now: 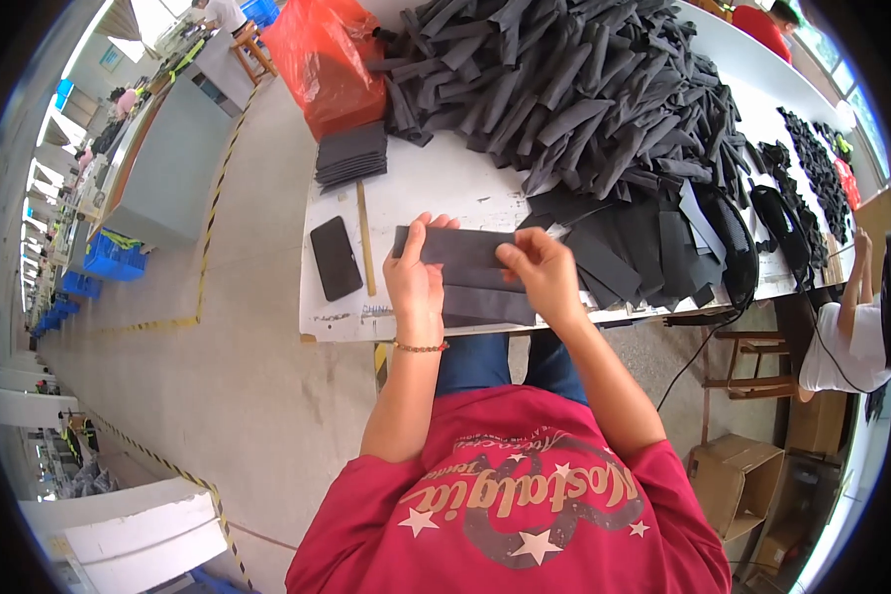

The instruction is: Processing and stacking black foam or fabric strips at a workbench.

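Dark fabric piece (460, 247): held out between both grips over the near edge of the white table (406, 193), above other dark pieces (485, 305)
Left grip (418, 275): narrowed on the piece's left end, thumb in front
Right grip (544, 272): pinched on its right end
Black phone (337, 259): laid beside a wooden stick (366, 238), left of the grips
Heap of dark strips (574, 94): piled farther back, by a red plastic bag (327, 64)

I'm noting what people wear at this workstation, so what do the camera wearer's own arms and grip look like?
The left grip and right grip are ungloved hands. A thin, partly reddish bracelet circles the left wrist; none shows on the right. Short crimson T-shirt sleeves end near the elbows, leaving both forearms bare.
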Motion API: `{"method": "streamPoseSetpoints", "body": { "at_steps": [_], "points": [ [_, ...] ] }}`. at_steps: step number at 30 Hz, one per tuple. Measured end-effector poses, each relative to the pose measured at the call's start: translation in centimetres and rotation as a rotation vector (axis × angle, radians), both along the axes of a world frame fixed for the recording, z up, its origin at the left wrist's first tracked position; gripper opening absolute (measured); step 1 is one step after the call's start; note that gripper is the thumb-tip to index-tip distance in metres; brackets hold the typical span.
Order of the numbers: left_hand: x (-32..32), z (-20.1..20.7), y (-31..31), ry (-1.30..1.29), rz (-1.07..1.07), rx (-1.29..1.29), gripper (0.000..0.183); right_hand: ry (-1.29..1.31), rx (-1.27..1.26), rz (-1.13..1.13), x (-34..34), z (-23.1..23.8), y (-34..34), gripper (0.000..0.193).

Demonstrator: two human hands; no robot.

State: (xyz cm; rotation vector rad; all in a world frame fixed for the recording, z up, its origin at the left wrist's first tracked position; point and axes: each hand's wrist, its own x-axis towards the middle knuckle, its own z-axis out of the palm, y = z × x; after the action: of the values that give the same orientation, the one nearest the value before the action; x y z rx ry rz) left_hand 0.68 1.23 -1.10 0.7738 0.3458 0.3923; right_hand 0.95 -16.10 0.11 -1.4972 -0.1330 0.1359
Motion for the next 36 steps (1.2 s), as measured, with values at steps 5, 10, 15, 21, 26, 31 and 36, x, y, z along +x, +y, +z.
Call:
{"method": "streamPoseSetpoints", "body": {
  "at_steps": [5, 10, 15, 21, 26, 31, 36],
  "points": [
    [-0.7, -0.6, 1.0, 0.139, -0.057, 0.254, 0.026, 0.120, -0.103, -0.108, -0.4, -2.2, -1.4, 0.018],
    [0.7, -5.9, 1.9, 0.155, 0.056, 0.990, 0.018, 0.063, -0.432, -0.264, -0.6, -6.0, -2.4, 0.019],
    [8.7, -7.8, 6.9, 0.213, 0.190, 0.962, 0.019, -0.123, -0.835, -0.275, -0.6, -5.9, -3.8, 0.036],
    [22.4, -6.2, 10.3, 0.173, 0.349, 1.191, 0.019, -0.366, -1.471, -0.239, 1.2, -6.5, -10.1, 0.049],
    [30.8, -7.1, 12.9, 0.237, 0.572, 1.403, 0.018, -0.483, -1.642, -0.039, 0.9, -9.4, -10.6, 0.042],
    [31.8, -8.5, 11.4, 0.343, 0.304, 1.275, 0.017, -0.710, -1.598, 0.036, 0.5, -9.5, -11.7, 0.034],
    [27.2, -8.0, 9.5, 0.255, 0.222, 0.922, 0.017, -0.745, -1.376, 0.091, 1.0, -9.4, -12.5, 0.027]
  ]
}}
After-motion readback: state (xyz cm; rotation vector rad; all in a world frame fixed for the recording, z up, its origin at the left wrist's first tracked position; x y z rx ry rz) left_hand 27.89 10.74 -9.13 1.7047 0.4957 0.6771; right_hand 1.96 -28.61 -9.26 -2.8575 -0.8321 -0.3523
